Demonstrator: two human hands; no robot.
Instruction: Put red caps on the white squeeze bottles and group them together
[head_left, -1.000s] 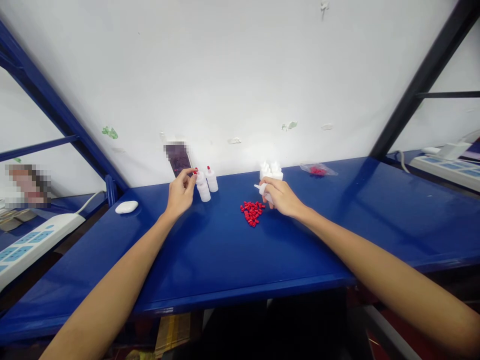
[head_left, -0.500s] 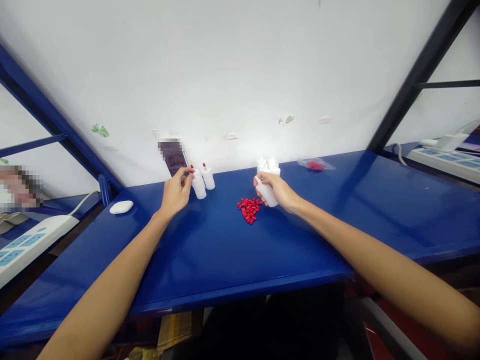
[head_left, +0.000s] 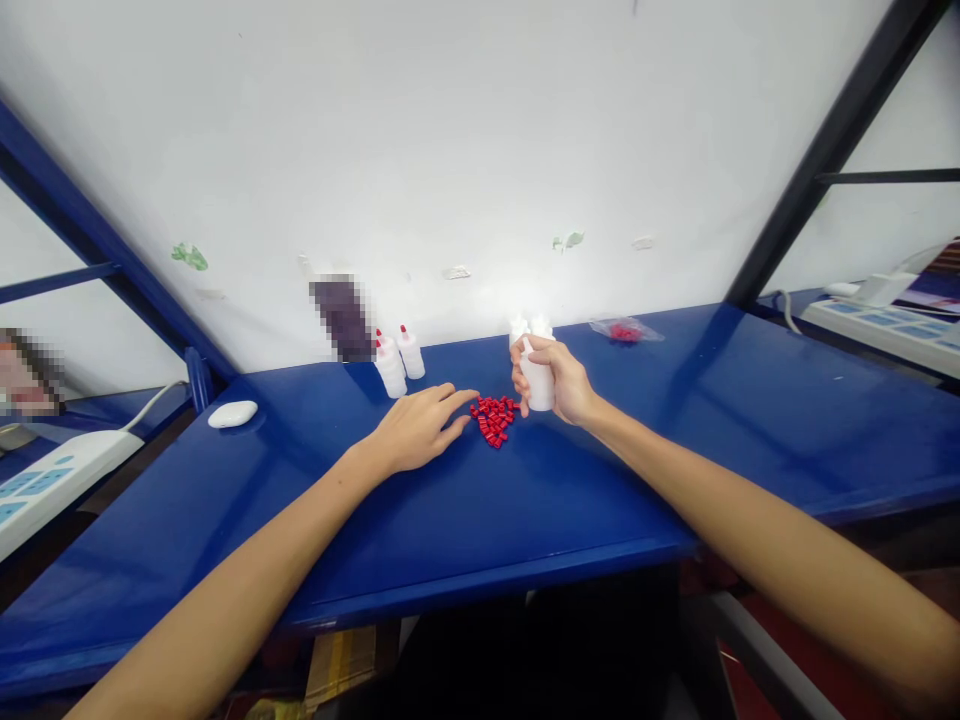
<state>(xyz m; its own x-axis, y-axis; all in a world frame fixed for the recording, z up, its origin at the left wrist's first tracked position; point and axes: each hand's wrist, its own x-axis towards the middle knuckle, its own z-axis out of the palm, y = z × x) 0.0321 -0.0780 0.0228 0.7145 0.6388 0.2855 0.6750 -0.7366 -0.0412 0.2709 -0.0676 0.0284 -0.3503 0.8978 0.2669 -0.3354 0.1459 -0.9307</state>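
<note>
My right hand (head_left: 566, 380) is wrapped round a white squeeze bottle (head_left: 537, 382), held nearly upright with its bare nozzle pointing up. My left hand (head_left: 421, 428) reaches with fingers apart to the left edge of a pile of small red caps (head_left: 493, 422) on the table. It holds nothing that I can see. Left of the pile, a few white bottles with red tips (head_left: 411, 354) stand near the wall. Behind my right hand are several white bottles (head_left: 519, 329) without red tips, partly hidden by it.
The blue table (head_left: 480, 530) meets a white wall. A clear bag of red caps (head_left: 624, 331) lies at the back right. At the left are a white rounded case (head_left: 233, 414) and a power strip (head_left: 71, 480). A phone-like dark object (head_left: 343, 318), blurred, leans on the wall.
My left hand has let go of a red-tipped bottle and moved right to the red caps, its fingers opening. The bottle in my right hand has turned more upright.
</note>
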